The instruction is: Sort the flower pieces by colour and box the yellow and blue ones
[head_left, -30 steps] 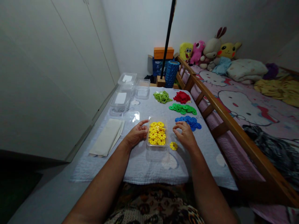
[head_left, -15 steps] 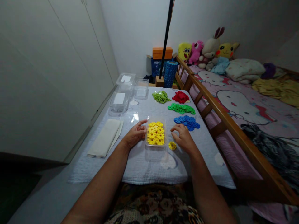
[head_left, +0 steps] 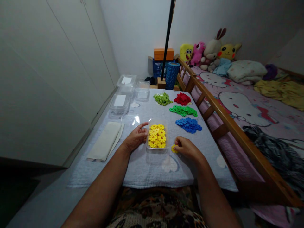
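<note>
A clear plastic container [head_left: 157, 148] stands on the cloth in front of me, holding neat rows of yellow flower-shaped plastic pieces [head_left: 157, 136]. My left hand [head_left: 136, 137] rests against the container's left side, its fingers apart and its index finger reaching along the wall. To the right of the container, my right hand [head_left: 186, 147] is closed, thumb and fingertips pinching a single yellow flower piece [head_left: 174, 148] at the cloth. The fingertips cover part of that piece.
Piles of blue [head_left: 189, 124], green [head_left: 183, 110], red [head_left: 182, 98] and light green pieces [head_left: 162, 98] lie at the back right. Several clear containers [head_left: 118, 106] stand at the back left, near a clear lid [head_left: 130, 121] and a folded cream cloth [head_left: 104, 141]. A wooden bed rail [head_left: 220, 129] borders the right.
My right hand has come down and toward me onto the loose yellow piece, and its fingers have closed on it. The left hand stays beside the container.
</note>
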